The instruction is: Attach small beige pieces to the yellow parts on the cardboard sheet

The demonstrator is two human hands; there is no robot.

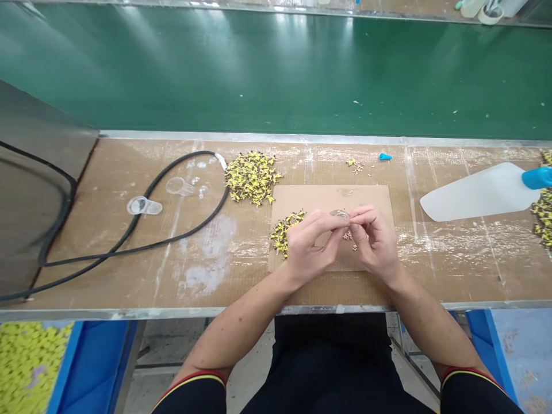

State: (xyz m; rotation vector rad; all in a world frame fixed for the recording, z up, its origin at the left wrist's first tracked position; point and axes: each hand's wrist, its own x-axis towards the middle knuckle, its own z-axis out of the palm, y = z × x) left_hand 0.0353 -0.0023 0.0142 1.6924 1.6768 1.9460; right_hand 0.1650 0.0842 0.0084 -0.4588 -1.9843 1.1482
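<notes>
Both my hands meet over a cardboard sheet (328, 198), fingertips nearly touching. The fingers of my left hand (313, 241) are pinched together on something too small to make out. My right hand (375, 238) is also pinched, thumb against forefinger, at the same spot; what it holds is hidden. A small clear round dish (340, 213) shows partly behind the fingertips. Beside my left hand lies a small pile of yellow and black pieces (282, 233). Tiny pale pieces (348, 236) lie on the sheet between my hands.
A larger yellow and black pile (252, 177) sits left of the sheet. Black cable (150, 246) loops across the table's left side, near two clear plastic scoops (150, 207). A white bottle (478, 192) lies at right; a blue cap (384, 156) lies behind the sheet. Green belt (276, 75) runs beyond.
</notes>
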